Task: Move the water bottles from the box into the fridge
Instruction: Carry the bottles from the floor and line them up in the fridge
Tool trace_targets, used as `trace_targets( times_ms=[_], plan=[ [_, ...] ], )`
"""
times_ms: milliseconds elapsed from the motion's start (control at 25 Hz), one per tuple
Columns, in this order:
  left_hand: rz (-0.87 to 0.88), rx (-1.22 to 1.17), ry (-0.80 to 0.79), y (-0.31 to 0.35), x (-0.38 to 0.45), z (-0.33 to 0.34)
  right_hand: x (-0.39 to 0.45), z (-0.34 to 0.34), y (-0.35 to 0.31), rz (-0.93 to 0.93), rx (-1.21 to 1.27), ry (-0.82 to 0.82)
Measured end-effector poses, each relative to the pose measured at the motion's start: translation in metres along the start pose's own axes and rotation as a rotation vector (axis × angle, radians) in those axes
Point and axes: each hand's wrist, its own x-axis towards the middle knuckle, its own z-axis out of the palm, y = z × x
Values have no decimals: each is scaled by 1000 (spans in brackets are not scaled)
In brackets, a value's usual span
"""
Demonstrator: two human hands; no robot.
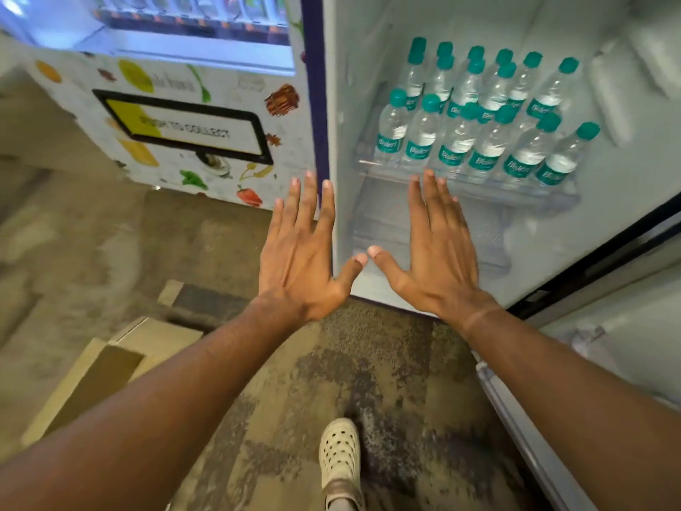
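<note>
Both hands, the left hand (pixel 298 248) and right hand (pixel 440 248), are hovering flat, fingers spread and holding nothing, before the open white fridge (pixel 361 105), where clear teal-capped plastic water bottles (pixel 479 119) are standing upright in rows on a transparent shelf (pixel 479 189), probably packed to save space, while the tan cardboard box (pixel 110 370) is sitting on the floor.

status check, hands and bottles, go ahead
Left hand open, right hand open, both empty. Water bottles upright in rows on fridge shelf. Nothing blocking the fridge.
</note>
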Motion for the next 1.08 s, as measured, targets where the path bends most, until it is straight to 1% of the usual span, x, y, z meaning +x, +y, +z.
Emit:
trace_targets(
  times_ms=[160, 280, 520, 720, 880, 1080],
  plan=[
    [-151, -28, 18, -28, -88, -12, -45, 8, -59, -140, 62, -63],
    [-284, -102, 22, -51, -154, -10, -74, 24, -102, -228, 109, -113],
    [-542, -180, -27, -97, -304, 12, -143, 83, -202, -408, 171, -296],
    [-728, -202, -63, -136, -411, 36, -198, 132, -282, -536, 212, -417],
    [-827, -255, -57, -168, -485, 63, -246, 182, -340, -589, 253, -508],
    [-986, -367, -35, -224, -566, 120, -308, 275, -400, -582, 361, -679]
  ],
)
